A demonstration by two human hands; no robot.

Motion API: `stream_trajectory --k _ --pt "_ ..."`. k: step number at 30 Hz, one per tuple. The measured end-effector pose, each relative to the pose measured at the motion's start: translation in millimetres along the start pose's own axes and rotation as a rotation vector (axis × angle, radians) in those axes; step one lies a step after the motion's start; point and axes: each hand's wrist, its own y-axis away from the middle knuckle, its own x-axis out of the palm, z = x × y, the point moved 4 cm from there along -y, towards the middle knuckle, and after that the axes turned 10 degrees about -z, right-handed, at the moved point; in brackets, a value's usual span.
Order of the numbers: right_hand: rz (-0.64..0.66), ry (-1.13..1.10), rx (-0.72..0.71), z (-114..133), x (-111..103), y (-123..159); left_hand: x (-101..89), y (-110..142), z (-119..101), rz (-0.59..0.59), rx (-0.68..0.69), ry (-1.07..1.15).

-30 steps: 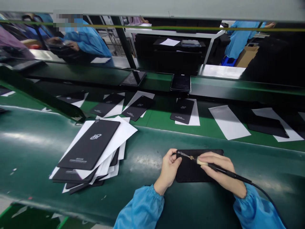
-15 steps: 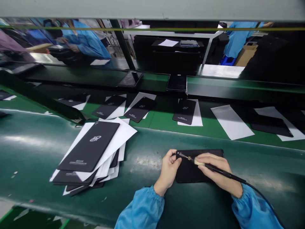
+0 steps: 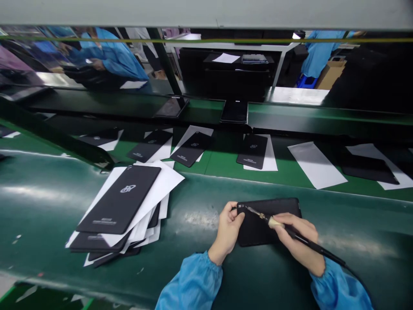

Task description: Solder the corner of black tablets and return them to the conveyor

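A black tablet back cover [image 3: 258, 228] lies flat on the dark green bench in front of me. My left hand [image 3: 228, 230] pinches and steadies its left edge near the top corner. A corded soldering iron [image 3: 292, 234] sits like a pen in my right hand [image 3: 298, 241]. Its metal tip touches the cover's upper left corner, right beside my left fingers. Both my sleeves are blue.
A stack of black covers interleaved with white sheets [image 3: 124, 209] lies to my left. On the green conveyor belt [image 3: 222, 161] behind are several covers on paper [image 3: 253, 151]. Two tablets [image 3: 235, 112] rest on the rail beyond. People in blue coats [image 3: 112, 56] work at the back.
My right hand has slid slightly right and down along the iron, the tip staying at the cover's corner. The covers on the belt have drifted a little to the right.
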Motion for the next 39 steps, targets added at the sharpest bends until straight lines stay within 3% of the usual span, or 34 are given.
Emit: stream_trajectory --k 3,15,24,27,34,39 --pt "-0.054 0.048 -0.043 2.5 5.5 10.3 -0.2 0.1 0.0 -0.006 0.008 0.003" --pt "0.019 0.020 -0.042 -3.3 18.5 21.9 0.4 -1.0 0.4 0.001 0.012 0.018" --pt "-0.026 0.091 -0.247 5.1 31.7 42.7 0.2 0.2 -0.7 -0.005 0.014 0.004" --pt "-0.028 0.087 -0.255 4.8 29.4 45.5 -0.1 0.0 -0.7 -0.012 0.015 0.007" --pt "-0.089 0.074 -0.226 -13.3 -7.1 15.3 0.5 -0.4 0.0 0.003 0.008 0.024" --pt "0.137 0.299 -0.328 -46.5 5.9 -10.7 2.3 0.4 0.2 0.069 0.010 -0.032"
